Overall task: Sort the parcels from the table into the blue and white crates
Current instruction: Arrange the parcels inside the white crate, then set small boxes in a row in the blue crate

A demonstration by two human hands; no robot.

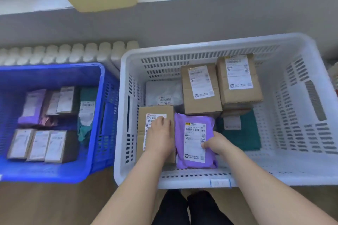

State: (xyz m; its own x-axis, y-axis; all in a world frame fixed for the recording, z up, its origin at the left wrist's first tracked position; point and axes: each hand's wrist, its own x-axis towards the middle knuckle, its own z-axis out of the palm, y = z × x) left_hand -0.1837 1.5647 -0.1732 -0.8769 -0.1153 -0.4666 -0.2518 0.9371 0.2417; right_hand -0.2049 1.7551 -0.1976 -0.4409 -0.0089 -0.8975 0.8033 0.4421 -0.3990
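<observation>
Now the right hand (217,143) pinches the purple parcel (193,142) with curled fingers, near left in the white crate (201,47); the left hand (160,133) rests on a cardboard box (159,110) beside it, its fingers' grip unclear.

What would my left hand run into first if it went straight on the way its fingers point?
Probably the white mailer just beyond the cardboard box your left hand rests on; it seems to lie lower, so the hand might pass over it.

Perforated plastic white crate (301,118) holds matt cardboard box (200,87), glossy purple mailer (193,160).
</observation>
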